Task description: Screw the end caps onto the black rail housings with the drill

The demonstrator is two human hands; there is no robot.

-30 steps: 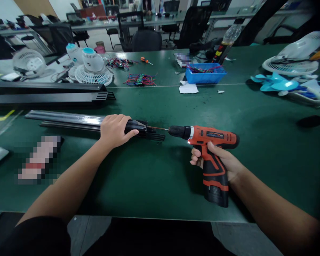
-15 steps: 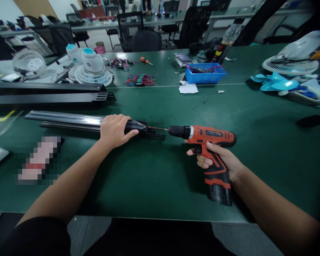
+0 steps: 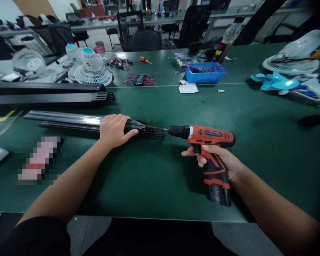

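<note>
My right hand (image 3: 221,158) is wrapped round the grip of an orange and black cordless drill (image 3: 213,135), its index finger stretched out in front of the trigger. From the drill's chuck a long thin bit (image 3: 157,128) points left and meets the end of a long black profile (image 3: 66,117). Over that profile, near its right end, my left hand (image 3: 116,129) is closed, pressing it down. A second dark strip with a slotted end (image 3: 157,137) lies under and in front of it on the green table. How far the bit reaches into the end cannot be made out.
More black profiles (image 3: 48,96) lie at the back left, near white fan parts (image 3: 93,69). Wired circuit boards (image 3: 140,79), an orange screwdriver (image 3: 145,60), a blue bin (image 3: 205,73) and a bottle (image 3: 228,39) stand further back. Blue fan blades (image 3: 276,82) are at the right.
My right index finger has stretched out from the trigger, and the other fingers have shifted slightly on the grip. The drill has moved very slightly left; my left hand is nearly still.
</note>
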